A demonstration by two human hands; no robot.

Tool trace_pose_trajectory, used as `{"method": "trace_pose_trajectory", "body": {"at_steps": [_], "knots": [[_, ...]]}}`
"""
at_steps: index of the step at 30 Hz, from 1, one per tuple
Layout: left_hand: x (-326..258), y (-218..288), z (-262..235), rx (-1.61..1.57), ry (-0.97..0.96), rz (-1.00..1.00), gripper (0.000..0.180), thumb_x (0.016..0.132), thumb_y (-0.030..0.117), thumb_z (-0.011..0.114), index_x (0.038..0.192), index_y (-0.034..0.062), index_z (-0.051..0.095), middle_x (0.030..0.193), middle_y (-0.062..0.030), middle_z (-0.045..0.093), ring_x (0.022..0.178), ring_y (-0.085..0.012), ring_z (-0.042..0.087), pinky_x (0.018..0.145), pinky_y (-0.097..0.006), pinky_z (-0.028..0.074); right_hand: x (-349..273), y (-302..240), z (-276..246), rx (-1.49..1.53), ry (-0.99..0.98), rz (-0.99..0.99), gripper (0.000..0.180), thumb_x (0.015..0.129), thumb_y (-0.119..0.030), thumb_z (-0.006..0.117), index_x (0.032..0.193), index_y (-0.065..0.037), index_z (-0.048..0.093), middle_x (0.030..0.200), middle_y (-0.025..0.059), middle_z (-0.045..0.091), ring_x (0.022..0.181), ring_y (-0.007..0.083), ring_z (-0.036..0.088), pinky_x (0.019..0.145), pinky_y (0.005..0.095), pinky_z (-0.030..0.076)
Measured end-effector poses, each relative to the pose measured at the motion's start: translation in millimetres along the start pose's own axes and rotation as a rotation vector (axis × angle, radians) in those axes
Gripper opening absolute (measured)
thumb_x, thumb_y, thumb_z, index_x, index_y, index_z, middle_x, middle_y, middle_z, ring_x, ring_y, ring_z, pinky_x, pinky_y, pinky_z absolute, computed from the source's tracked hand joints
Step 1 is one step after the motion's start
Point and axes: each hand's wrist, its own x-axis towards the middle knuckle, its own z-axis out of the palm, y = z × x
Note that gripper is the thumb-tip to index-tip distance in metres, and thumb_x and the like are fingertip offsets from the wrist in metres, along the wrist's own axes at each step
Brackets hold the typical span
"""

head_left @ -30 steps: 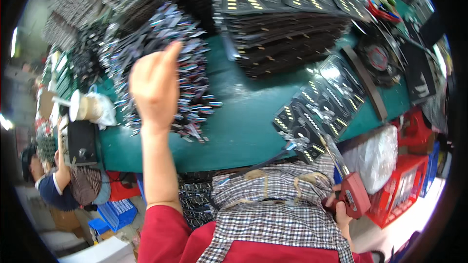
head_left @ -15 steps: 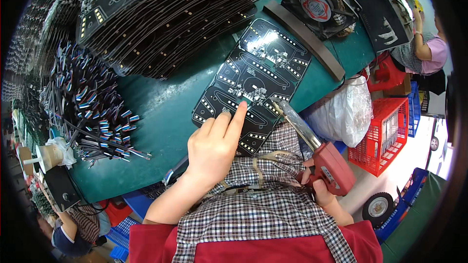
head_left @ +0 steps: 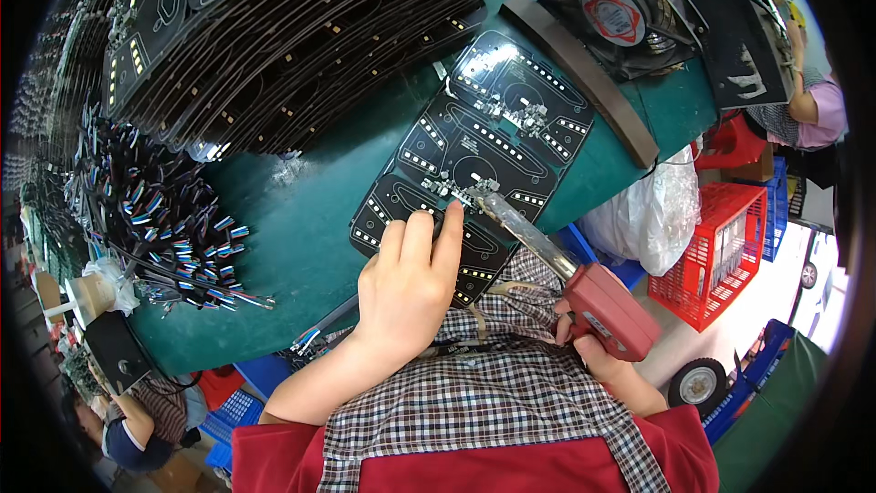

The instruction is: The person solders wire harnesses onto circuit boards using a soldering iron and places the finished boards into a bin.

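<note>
A black circuit board panel (head_left: 497, 141) with rows of small light-coloured LEDs lies at an angle on the green table. My left hand (head_left: 406, 283) is closed over its near part, index fingertip down beside the small components. A dark cable (head_left: 339, 314) runs under that hand, its coloured wire ends sticking out to the left; the gripped part is mostly hidden. My right hand (head_left: 593, 347) is wrapped round the handle of a red soldering gun (head_left: 610, 310). The gun's metal barrel reaches over the board, its tip close to my left index fingertip.
A tall stack of black circuit boards (head_left: 301, 46) stands at the far left. Below it lies a bundle of cables (head_left: 164, 219). A dark bar (head_left: 584, 82) and a fan (head_left: 620, 14) are beyond the board. A plastic bag (head_left: 648, 210) and red crate (head_left: 707, 256) are right; other people work nearby.
The soldering gun has moved left, its tip now over the board's components near my left fingertip. My left hand stays nearly in place; the view has shifted slightly.
</note>
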Motion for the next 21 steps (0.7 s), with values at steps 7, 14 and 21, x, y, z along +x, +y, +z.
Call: {"method": "trace_pose_trajectory", "body": {"at_steps": [7, 14, 21], "knots": [[0, -1, 3, 0.015, 0.028, -0.009, 0.048, 0.063, 0.005, 0.058, 0.111, 0.0008, 0.06, 0.083, -0.0044, 0.047, 0.068, -0.0153, 0.048, 0.047, -0.021, 0.046, 4, -2, 7, 0.249, 0.064, 0.079, 0.071, 0.077, -0.007, 0.07, 0.133, 0.01, 0.03, 0.1, 0.0161, 0.062, 0.076, 0.0135, 0.061, 0.067, 0.0229, 0.049], [0, 0, 3, 0.04, 0.037, 0.01, 0.046, 0.064, 0.006, 0.057, 0.11, 0.0003, 0.06, 0.081, -0.0042, 0.047, 0.067, -0.0144, 0.048, 0.046, -0.021, 0.045, 1, 3, 5, 0.195, 0.033, 0.121, 0.07, 0.076, -0.005, 0.07, 0.133, 0.009, 0.031, 0.105, 0.0166, 0.061, 0.089, 0.016, 0.062, 0.074, 0.0246, 0.052], [1, 3, 2, 0.094, 0.028, 0.001, 0.042, 0.065, 0.008, 0.057, 0.106, 0.0015, 0.061, 0.081, -0.0032, 0.048, 0.067, -0.0131, 0.048, 0.045, -0.019, 0.044, 3, -6, 5, -0.069, 0.04, 0.121, 0.068, 0.075, -0.009, 0.071, 0.131, 0.009, 0.037, 0.105, 0.0157, 0.062, 0.083, 0.0132, 0.062, 0.071, 0.0238, 0.05]]}}
